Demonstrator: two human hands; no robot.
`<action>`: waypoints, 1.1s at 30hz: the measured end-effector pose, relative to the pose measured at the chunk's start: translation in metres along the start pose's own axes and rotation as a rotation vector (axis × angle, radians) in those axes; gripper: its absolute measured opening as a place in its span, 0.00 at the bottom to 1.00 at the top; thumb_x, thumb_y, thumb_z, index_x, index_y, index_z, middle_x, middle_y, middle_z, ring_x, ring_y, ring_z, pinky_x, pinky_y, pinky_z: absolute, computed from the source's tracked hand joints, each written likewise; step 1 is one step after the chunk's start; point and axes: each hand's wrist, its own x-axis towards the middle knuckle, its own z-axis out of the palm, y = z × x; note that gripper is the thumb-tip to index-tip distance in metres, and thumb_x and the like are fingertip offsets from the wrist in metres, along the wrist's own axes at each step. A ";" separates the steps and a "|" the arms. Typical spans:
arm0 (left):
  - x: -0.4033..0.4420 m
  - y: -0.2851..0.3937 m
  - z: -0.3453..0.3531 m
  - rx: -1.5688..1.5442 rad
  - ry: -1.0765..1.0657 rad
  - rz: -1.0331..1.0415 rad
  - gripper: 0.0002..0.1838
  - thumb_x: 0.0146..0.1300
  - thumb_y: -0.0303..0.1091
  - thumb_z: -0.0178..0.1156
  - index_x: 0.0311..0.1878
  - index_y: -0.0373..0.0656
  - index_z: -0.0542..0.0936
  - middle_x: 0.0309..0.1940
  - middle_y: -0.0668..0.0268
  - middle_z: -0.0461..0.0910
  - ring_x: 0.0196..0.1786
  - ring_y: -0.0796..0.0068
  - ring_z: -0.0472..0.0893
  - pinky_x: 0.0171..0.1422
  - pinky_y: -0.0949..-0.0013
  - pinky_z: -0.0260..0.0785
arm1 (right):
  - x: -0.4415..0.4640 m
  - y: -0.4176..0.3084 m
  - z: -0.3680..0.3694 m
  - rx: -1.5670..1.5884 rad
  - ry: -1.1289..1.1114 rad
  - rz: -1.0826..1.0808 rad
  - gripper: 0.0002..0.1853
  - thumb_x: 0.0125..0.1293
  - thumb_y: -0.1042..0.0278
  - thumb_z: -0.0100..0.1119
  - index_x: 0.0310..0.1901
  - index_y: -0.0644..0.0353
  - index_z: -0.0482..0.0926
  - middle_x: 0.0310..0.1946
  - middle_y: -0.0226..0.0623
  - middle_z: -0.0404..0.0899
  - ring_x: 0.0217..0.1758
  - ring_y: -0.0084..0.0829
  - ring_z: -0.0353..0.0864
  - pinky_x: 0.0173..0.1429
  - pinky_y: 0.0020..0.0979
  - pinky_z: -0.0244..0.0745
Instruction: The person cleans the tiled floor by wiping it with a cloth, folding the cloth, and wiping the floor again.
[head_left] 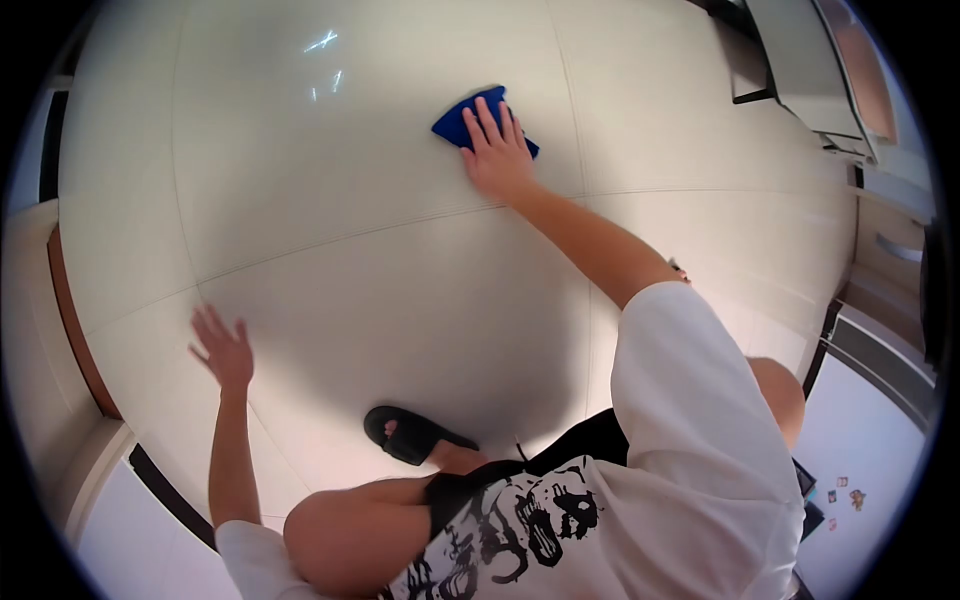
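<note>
One blue cloth point(455, 122) lies on the pale tiled floor point(390, 320) ahead of the crouching person. Of two bare hands, the right hand point(498, 155) rests on that cloth, its grip flat with the fingers spread over the fabric. The left hand point(225, 352) is well apart from the cloth, leftward and nearer the person; its grip is spread too, and whether it touches the floor I cannot tell. One black slide slipper point(408, 440) shows on the cloth's near side, three bright reflections point(322, 41) to its left.
</note>
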 end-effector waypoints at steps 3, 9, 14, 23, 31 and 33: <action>0.008 0.092 -0.070 -0.046 -0.062 0.346 0.46 0.80 0.61 0.49 0.89 0.44 0.48 0.91 0.55 0.41 0.92 0.54 0.41 0.88 0.30 0.33 | -0.016 0.021 -0.006 -0.039 0.042 0.135 0.37 0.80 0.51 0.53 0.84 0.54 0.59 0.89 0.43 0.48 0.88 0.61 0.49 0.88 0.60 0.47; -0.041 0.328 -0.148 -0.159 -0.348 0.471 0.57 0.74 0.71 0.51 0.89 0.39 0.43 0.90 0.47 0.35 0.91 0.43 0.35 0.85 0.23 0.30 | -0.028 0.089 -0.033 -0.017 -0.200 -0.250 0.38 0.81 0.48 0.51 0.85 0.52 0.57 0.90 0.42 0.45 0.90 0.59 0.43 0.90 0.60 0.41; -0.072 0.460 -0.122 -0.462 -0.267 0.100 0.57 0.75 0.72 0.49 0.89 0.41 0.42 0.90 0.46 0.31 0.90 0.38 0.30 0.83 0.18 0.27 | -0.023 0.157 -0.053 -0.073 -0.384 -0.546 0.39 0.82 0.41 0.47 0.87 0.47 0.54 0.90 0.36 0.43 0.91 0.57 0.40 0.91 0.60 0.37; -0.072 0.487 -0.089 -0.524 -0.121 -0.127 0.53 0.77 0.70 0.46 0.90 0.44 0.41 0.90 0.49 0.29 0.90 0.38 0.26 0.82 0.19 0.23 | -0.005 0.208 -0.165 0.018 -0.573 -1.050 0.43 0.79 0.37 0.54 0.86 0.49 0.55 0.90 0.38 0.45 0.92 0.52 0.36 0.91 0.60 0.37; -0.071 0.489 -0.092 -0.508 -0.189 -0.132 0.54 0.77 0.69 0.47 0.90 0.45 0.39 0.90 0.49 0.27 0.90 0.38 0.25 0.83 0.20 0.23 | -0.025 0.205 -0.147 0.118 -0.397 -0.958 0.41 0.76 0.41 0.59 0.83 0.52 0.62 0.88 0.39 0.53 0.91 0.48 0.46 0.91 0.57 0.40; -0.074 0.487 -0.087 -0.495 -0.163 -0.130 0.54 0.76 0.69 0.49 0.90 0.45 0.39 0.90 0.50 0.27 0.90 0.38 0.25 0.83 0.20 0.24 | -0.021 0.183 -0.116 0.233 -0.325 -0.800 0.41 0.75 0.41 0.59 0.83 0.52 0.63 0.87 0.38 0.55 0.91 0.47 0.48 0.90 0.57 0.40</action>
